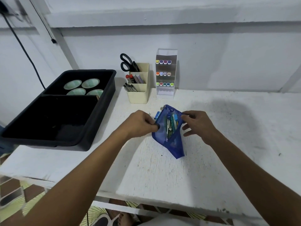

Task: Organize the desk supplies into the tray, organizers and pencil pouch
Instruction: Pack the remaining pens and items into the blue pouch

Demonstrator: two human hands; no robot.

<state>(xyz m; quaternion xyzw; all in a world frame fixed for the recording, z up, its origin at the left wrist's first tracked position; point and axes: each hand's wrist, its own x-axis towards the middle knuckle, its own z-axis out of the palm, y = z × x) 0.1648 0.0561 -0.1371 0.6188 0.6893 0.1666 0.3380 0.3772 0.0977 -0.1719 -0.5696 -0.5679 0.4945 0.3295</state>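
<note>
Your two hands meet at the blue mesh pouch [169, 132], which lies on the white desk [211, 160] in front of you, between both hands. Your left hand [140, 123] is on the left side of the pouch; its fingers are curled and they pinch the left edge of the opening. Your right hand [198, 124] is on the right side; the thumb and the first finger seem to hold the right edge of the opening near the top, and the other fingers are spread and loose beside the pouch. The pouch is pulled open between the hands, and inside you can see pens and other small supplies, but they are too small to name exactly. The lower corner of the pouch points toward you and rests on the desk. Behind the pouch, near the wall, stands a cream organizer [139, 88] with scissors [127, 62] and several pens in its compartments. Just beside it on the right stands a clear rack [165, 74] with three rows of coloured markers. To the left, well apart from the pouch, the black tray [68, 141] sits at the desk edge, and four round rolls of tape [83, 87] lie in its far compartment.
</note>
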